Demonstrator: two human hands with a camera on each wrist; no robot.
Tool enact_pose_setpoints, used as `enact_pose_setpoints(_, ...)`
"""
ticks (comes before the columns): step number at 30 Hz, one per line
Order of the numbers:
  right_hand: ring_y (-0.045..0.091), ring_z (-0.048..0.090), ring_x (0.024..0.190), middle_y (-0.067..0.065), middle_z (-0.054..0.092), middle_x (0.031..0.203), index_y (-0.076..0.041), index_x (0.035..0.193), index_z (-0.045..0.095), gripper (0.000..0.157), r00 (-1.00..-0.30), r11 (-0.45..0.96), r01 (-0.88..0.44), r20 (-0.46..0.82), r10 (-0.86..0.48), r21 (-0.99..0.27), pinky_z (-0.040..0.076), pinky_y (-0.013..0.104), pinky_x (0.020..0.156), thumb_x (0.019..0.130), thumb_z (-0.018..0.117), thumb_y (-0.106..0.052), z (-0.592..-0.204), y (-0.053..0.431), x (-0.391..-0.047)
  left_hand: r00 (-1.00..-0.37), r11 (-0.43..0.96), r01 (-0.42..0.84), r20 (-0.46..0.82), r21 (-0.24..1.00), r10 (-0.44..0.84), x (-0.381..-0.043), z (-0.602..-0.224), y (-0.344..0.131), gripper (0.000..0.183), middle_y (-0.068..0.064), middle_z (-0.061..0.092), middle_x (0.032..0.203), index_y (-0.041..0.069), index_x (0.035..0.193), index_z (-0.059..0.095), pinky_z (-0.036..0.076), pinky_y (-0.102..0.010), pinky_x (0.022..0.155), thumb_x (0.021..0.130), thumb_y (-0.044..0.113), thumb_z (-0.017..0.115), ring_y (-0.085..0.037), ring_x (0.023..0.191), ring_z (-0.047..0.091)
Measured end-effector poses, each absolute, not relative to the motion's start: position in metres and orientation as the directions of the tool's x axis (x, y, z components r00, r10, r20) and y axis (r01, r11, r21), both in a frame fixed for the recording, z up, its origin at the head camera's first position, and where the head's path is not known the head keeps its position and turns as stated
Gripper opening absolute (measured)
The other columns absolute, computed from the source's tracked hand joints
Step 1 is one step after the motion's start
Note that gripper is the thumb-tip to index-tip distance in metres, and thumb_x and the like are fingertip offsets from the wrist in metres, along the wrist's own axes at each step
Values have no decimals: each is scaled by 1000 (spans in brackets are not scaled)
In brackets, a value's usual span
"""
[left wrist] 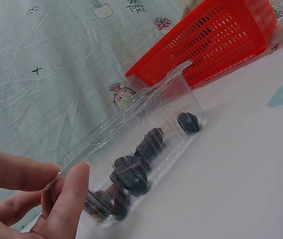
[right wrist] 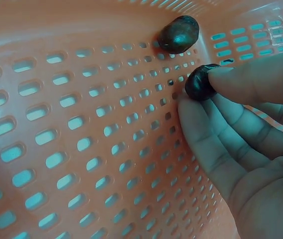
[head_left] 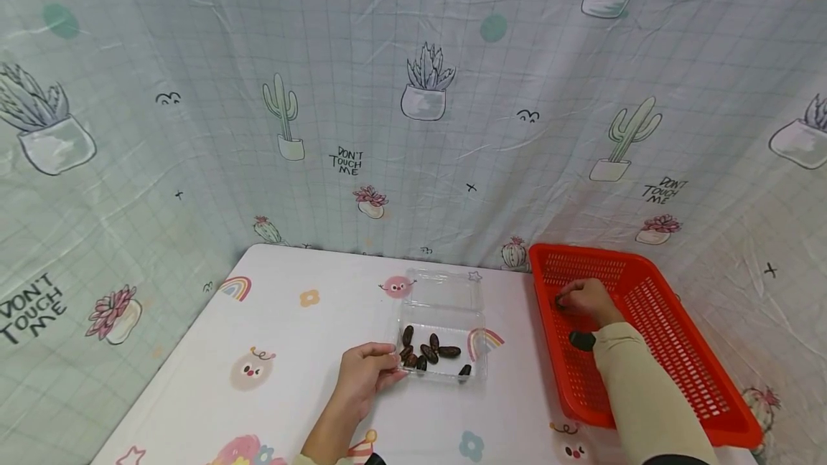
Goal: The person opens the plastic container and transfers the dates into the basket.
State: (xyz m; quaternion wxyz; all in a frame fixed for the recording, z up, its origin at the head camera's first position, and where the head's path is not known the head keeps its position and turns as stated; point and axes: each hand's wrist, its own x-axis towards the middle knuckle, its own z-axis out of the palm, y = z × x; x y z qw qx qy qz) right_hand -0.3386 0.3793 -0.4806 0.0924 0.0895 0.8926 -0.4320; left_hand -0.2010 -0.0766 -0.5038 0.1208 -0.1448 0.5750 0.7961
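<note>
My left hand (head_left: 367, 377) pinches the near left corner of a clear plastic clamshell box (head_left: 446, 316) between thumb and fingers. Its lid is folded back on the far side. Several dark brown, wrinkled dates (head_left: 429, 354) lie in the box, mostly towards the left. Inside the red basket (head_left: 552, 379), my right hand (head_left: 586, 300) is near the left wall. In the right wrist view its thumb and fingertips pinch a shiny dark date (right wrist: 200, 83). Just beyond it, another date (right wrist: 179, 35) lies in the basket.
A white table (head_left: 291, 343) with printed cartoons carries the box and, at its right side, the basket. Behind stands a cloth backdrop (head_left: 362, 92) with cactus drawings. A dark wrist camera (head_left: 582, 341) sits on the right wrist, above the basket.
</note>
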Motion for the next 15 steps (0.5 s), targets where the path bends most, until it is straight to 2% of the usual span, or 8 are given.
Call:
enact_pose_setpoints(5,16,69,82,12,76,91,15,108,70,24,-971,637,227,-225,86,-736,63,27,70,92,64,-2,-479,384,-334,-926,-317,-366,-377,875,30,-197,-506,-75,35,-5,64,81,-22,121,58,69,-31,74,89,-10,68,-13,70,64)
enact_pose_setpoints(11,27,67,92,19,75,102,12,108,73,27,-983,681,181,-156,98,-710,56,25,70,93,63,-8,-464,382,-328,-927,-320,-360,-373,877,20,-199,-504,-75,33,-5,64,80,-22,119,58,69,-31,73,90,-11,67,-13,70,65)
enact_pose_setpoints(15,18,69,93,15,75,108,11,119,69,31,-982,623,184,-170,83,-760,60,24,76,98,64,-11,-447,372,-327,-923,-313,-365,-384,877,0,-202,-501,-75,32,-6,64,81,-20,120,59,69,-32,72,90,-11,68,-14,70,65)
